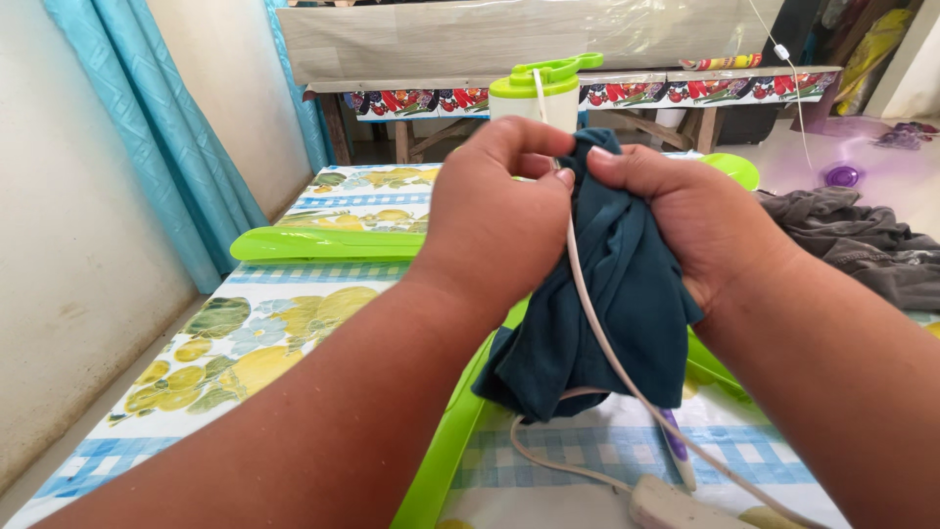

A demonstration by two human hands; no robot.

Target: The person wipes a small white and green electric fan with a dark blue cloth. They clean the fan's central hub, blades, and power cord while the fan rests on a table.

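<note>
Above the middle of the table (294, 211), I hold a dark teal cloth (607, 323) bunched up between both hands. My left hand (494, 220) is closed on its upper left part, thumb and fingertips pinching the fabric at the top. My right hand (700, 220) grips the upper right part, fingers curled into the folds, so the two hands nearly touch at the top of the bundle. The rest of the cloth hangs down loosely below my hands, over a bright green plastic board (323, 243) that runs across the table's patterned cover. A white cord (597, 323) passes in front of the cloth, between my hands, and trails down to a white plug block (676, 504) at the near edge of the table. Behind my hands stands a white container with a green lid (534, 90). Near the right edge of the table lies a crumpled grey garment (862, 240), well apart from the cloth.
</note>
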